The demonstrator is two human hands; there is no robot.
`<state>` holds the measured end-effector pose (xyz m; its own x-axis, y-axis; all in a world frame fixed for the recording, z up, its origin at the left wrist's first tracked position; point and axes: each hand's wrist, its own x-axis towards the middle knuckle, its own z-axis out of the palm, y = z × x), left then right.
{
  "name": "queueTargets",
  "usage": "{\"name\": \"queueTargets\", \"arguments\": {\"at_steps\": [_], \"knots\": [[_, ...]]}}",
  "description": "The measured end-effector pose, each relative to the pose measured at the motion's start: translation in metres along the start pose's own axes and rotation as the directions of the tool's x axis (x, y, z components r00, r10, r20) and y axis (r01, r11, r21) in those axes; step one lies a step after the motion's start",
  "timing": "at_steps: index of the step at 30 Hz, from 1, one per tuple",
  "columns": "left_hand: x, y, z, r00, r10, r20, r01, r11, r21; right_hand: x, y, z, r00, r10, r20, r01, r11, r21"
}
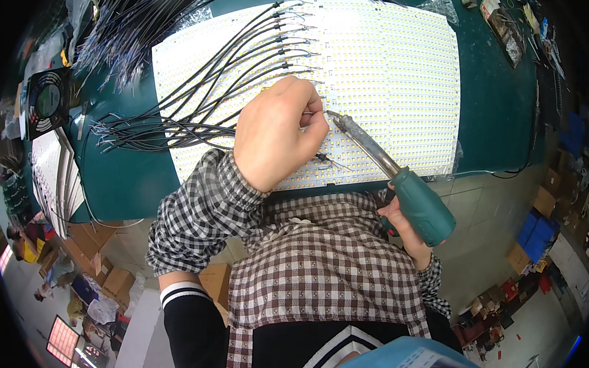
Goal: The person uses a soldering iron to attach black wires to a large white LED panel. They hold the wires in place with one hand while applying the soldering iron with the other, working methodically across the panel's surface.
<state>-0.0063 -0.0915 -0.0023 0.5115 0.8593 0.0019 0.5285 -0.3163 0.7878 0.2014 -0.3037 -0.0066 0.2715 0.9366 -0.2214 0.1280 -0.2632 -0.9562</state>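
Note:
My left hand (275, 135) is closed in a pinch on a thin wire, whose end shows at the fingertips over the white LED board (402, 78). My right hand (409, 234) grips the green handle of a soldering iron (423, 205) off the board's near edge. The iron's metal shaft slants up and left, and its tip sits right beside my left fingertips. Black cables (218, 63) run in a row to the middle of the board, their stripped ends pointing right. One more cable end lies on the board below my left hand.
The green table (124, 173) carries the board. A big bundle of dark wires (133, 36) lies at the far left. A black fan (47, 102) and stacked white boards (55, 173) stand on the left. A worn block (505, 34) lies at the far right, near loose scraps.

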Motion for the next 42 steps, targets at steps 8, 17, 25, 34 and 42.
{"name": "queueTargets", "arguments": {"at_steps": [8,17,25,34,42], "knots": [[0.000,0.001,0.000,1.000,-0.004,0.007,0.004,1.000,0.007,-0.001,-0.006,0.000,0.997,0.075,-0.011,-0.073,0.991,0.113],[-0.003,0.004,-0.002,1.000,0.021,-0.014,-0.021,0.999,0.045,-0.001,-0.005,0.000,0.998,0.045,-0.041,-0.036,0.977,0.210],[-0.041,0.003,-0.016,0.960,0.256,-0.112,-0.225,0.947,0.229,0.005,-0.015,-0.010,0.997,0.064,0.032,-0.066,0.996,0.064],[-0.025,0.004,-0.023,0.995,-0.025,0.096,0.029,0.999,-0.045,0.011,-0.016,-0.008,0.999,-0.012,0.046,0.006,0.992,0.130],[-0.002,-0.013,-0.033,0.957,-0.169,0.234,0.208,0.966,-0.151,0.008,-0.016,-0.010,0.998,-0.021,0.058,0.014,0.992,0.123]]}}
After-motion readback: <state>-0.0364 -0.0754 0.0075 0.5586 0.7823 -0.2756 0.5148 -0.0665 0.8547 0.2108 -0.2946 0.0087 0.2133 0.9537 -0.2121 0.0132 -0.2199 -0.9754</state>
